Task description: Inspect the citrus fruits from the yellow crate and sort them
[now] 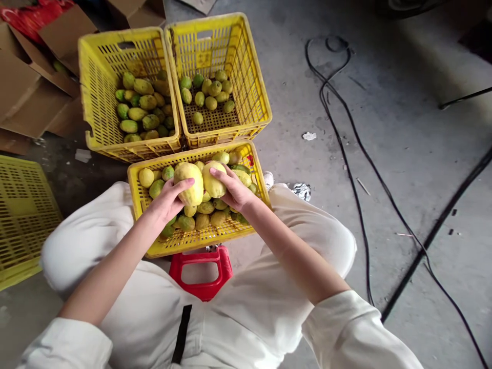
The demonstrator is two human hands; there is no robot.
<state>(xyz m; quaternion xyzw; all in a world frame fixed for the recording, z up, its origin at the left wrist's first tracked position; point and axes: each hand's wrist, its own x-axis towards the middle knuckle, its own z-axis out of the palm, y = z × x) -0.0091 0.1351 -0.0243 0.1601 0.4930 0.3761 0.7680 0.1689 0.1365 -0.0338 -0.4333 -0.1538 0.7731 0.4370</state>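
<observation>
My left hand is closed around a pale yellow oval fruit, thumb across its front. A second, slightly smaller pale yellow fruit is in my right hand, the thumb lying over its upper side. Both are held side by side, close together, above a yellow plastic crate between my knees. Green and yellow fruits, several of them with brownish skin, fill that crate, such as a yellow one at its left. The exact kind of fruit I cannot make out.
Two deeper yellow crates with fruits stand beyond. Cardboard boxes lie far left, above another yellow crate. Below the near crate shows a red plastic stool. Black cables run across the floor at right.
</observation>
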